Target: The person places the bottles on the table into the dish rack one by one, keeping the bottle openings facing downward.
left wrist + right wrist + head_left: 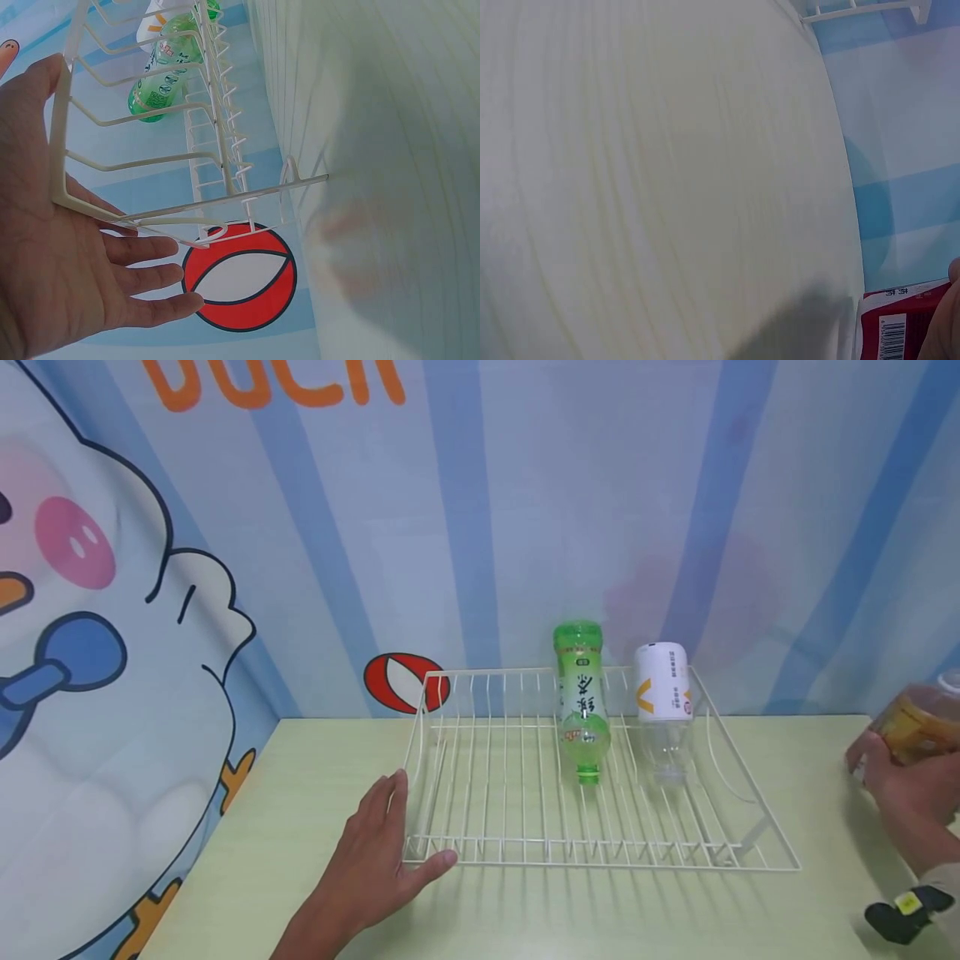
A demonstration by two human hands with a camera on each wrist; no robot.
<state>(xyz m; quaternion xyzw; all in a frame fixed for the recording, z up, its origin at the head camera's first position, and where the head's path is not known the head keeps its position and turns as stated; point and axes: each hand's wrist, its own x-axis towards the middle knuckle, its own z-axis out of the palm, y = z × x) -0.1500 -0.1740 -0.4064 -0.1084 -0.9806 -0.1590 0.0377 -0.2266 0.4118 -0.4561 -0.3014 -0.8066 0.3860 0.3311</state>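
Observation:
My left hand [367, 868] rests at the front left corner of a white wire dish rack [600, 866], with fingers extended and the thumb spread along the front rail. The left wrist view shows the palm beside the rack's end. Inside the rack, a green plastic tea bottle [582, 693] leans neck down. To its right, a clear bottle with a white label [663, 681] also stands neck down. At the far right edge, my right hand [915, 793] grips a plastic bottle with an orange-yellow label [918, 722]; its red, barcoded label side [900, 322] shows in the right wrist view.
The rack stands on a pale wood-grain table [247, 843]. Behind it hangs a blue striped backdrop [540, 527] with a large cartoon duck [112, 710] at left and a red ball print [382, 685]. A black strap [903, 914] sits at my right wrist.

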